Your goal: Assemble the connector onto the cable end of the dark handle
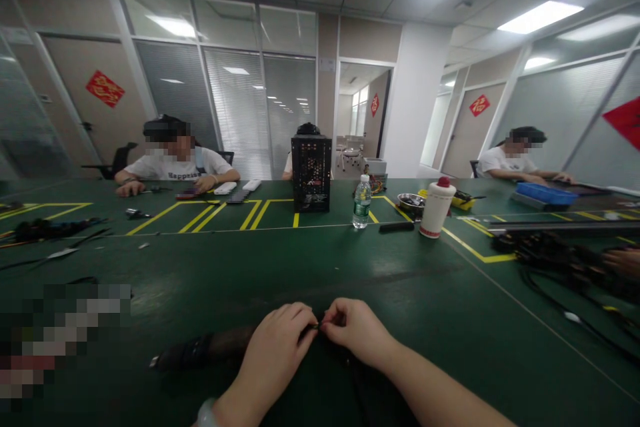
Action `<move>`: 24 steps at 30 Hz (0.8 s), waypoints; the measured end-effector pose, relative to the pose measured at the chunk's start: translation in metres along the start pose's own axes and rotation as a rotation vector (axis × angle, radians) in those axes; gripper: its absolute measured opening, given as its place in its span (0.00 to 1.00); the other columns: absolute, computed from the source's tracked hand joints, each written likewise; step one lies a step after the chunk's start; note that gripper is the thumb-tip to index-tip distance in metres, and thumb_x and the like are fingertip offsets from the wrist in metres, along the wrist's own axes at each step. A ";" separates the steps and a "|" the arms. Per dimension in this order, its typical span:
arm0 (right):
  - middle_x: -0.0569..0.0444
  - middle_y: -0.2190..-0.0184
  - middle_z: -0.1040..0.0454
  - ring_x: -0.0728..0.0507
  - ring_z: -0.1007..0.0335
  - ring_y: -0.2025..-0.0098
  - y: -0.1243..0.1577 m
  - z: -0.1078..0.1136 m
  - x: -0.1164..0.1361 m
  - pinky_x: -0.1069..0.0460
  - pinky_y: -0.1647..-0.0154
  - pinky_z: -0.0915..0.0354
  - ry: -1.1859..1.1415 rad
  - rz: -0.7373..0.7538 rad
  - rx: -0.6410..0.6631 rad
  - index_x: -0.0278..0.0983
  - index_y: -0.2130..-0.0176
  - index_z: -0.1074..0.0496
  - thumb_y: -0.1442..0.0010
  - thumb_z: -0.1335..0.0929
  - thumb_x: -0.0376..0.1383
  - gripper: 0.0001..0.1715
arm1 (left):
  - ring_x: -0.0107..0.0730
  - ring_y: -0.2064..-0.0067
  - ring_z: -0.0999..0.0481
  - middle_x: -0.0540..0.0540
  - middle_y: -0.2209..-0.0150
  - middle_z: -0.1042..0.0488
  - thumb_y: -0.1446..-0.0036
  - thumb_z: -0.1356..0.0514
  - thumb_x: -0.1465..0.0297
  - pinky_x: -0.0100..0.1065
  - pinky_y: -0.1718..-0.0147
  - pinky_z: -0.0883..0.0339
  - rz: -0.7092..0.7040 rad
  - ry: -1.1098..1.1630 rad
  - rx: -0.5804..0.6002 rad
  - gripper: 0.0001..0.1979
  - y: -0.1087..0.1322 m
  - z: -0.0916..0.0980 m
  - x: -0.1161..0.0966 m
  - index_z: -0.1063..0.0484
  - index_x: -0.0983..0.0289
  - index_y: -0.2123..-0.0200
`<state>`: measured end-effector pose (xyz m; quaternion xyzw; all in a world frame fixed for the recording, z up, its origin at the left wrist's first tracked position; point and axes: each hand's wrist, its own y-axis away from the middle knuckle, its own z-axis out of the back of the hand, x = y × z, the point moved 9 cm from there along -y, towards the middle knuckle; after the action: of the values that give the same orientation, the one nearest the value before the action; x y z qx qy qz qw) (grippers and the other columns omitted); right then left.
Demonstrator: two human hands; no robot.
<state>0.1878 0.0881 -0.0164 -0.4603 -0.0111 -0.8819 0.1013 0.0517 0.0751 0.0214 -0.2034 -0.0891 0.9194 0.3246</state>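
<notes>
In the lower middle of the head view, my left hand (280, 345) and my right hand (359, 333) meet fingertip to fingertip just above the table. Both are closed in a pinch around something small, thin and dark, which I cannot make out. Under and left of my left hand lies a long dark brown, tube-like thing (216, 348) with black bands and a small metal tip at its left end. My left fingers hide its right end. Dark shapes below my right wrist are too dim to name.
The green table (240, 267) bears a black computer case (311, 177), a water bottle (361, 203), a white cup (437, 212), a metal bowl (411, 203) and a blue tray (547, 193). Black cables (565, 267) lie right. Several people sit around; one (180, 163) works at far left.
</notes>
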 end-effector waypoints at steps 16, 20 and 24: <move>0.59 0.71 0.22 0.49 0.29 0.70 -0.003 -0.003 -0.004 0.59 0.72 0.41 0.010 -0.014 0.005 0.38 0.65 0.21 0.44 0.28 0.31 0.04 | 0.42 0.49 0.28 0.50 0.51 0.26 0.38 0.42 0.73 0.44 0.49 0.36 -0.020 0.059 -0.017 0.11 0.000 -0.007 0.011 0.24 0.53 0.55; 0.58 0.71 0.22 0.49 0.29 0.69 -0.003 -0.003 -0.002 0.58 0.72 0.40 0.014 -0.015 0.014 0.38 0.65 0.21 0.44 0.28 0.31 0.05 | 0.40 0.51 0.27 0.49 0.53 0.25 0.39 0.40 0.73 0.42 0.52 0.35 0.014 0.080 -0.015 0.11 0.000 -0.005 0.012 0.26 0.54 0.55; 0.58 0.71 0.22 0.48 0.29 0.70 -0.003 -0.003 -0.002 0.58 0.72 0.40 0.011 -0.017 0.021 0.37 0.65 0.21 0.44 0.28 0.30 0.05 | 0.40 0.52 0.27 0.49 0.55 0.25 0.40 0.39 0.74 0.41 0.53 0.35 0.031 0.095 -0.009 0.08 0.000 -0.003 0.010 0.27 0.56 0.59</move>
<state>0.1861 0.0911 -0.0191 -0.4544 -0.0237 -0.8850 0.0989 0.0460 0.0815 0.0160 -0.2494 -0.0744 0.9133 0.3133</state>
